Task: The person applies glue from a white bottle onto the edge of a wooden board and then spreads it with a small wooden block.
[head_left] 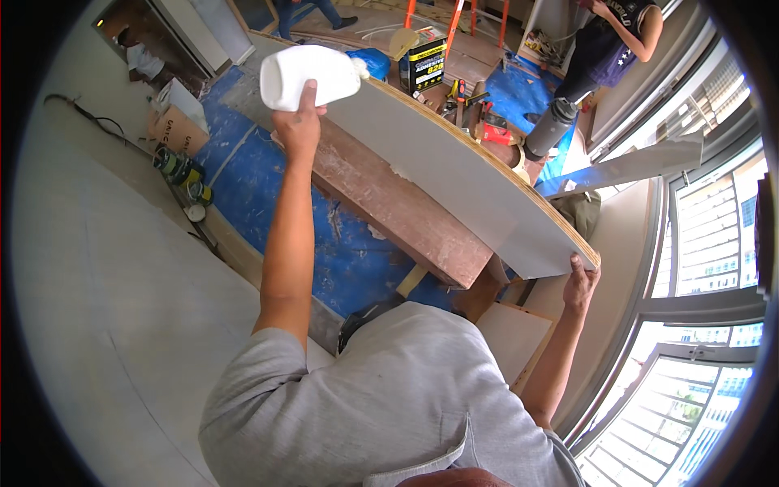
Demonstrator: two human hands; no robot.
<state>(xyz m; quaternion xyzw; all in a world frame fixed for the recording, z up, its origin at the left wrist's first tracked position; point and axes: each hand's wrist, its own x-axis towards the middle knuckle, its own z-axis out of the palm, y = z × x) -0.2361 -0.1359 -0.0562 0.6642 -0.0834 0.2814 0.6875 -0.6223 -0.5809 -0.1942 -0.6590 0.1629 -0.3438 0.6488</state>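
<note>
My left hand [299, 128] is closed around a white plastic bottle [290, 69], held on its side with its narrow tip pointing right. That tip is at the far part of the upper edge of a long board [462, 183]; whether it touches the edge, I cannot tell. The board stands on edge, white-grey on its face, with a layered plywood edge [487, 154] facing up. At the board's near right corner, my right hand [579, 284] grips the end, thumb at the top. Below the board lies a dusty reddish-brown boxed beam [398, 207].
Blue sheeting [369, 272] covers the floor. Beyond the board are a black-and-yellow tin [427, 61], hand tools [461, 97], a grey flask [552, 126] and an orange ladder [454, 20]. A person [604, 49] stands at the back right, others farther back. Windows [706, 243] line the right.
</note>
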